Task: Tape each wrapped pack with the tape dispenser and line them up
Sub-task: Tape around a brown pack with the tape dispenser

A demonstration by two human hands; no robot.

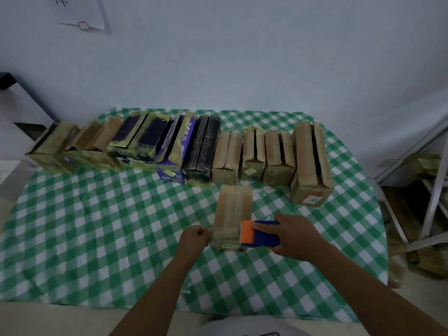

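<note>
A brown wrapped pack (pixel 231 209) lies lengthwise on the green checked tablecloth (pixel 101 214) in front of me. My right hand (pixel 294 235) grips a blue and orange tape dispenser (pixel 260 233) set against the pack's near right side. At the pack's near left edge my left hand (pixel 195 237) has its fingers curled, pinching the tape end against the pack. Clear tape runs across the near end of the pack. Behind it, several taped packs (pixel 184 146) stand in a row across the table's far side.
A taller brown pack (pixel 311 163) ends the row at the right. A metal rack (pixel 434 190) with more wrapped packs (pixel 424 162) stands to the right of the table. A white wall is behind, with a paper sheet (pixel 80 13) on it.
</note>
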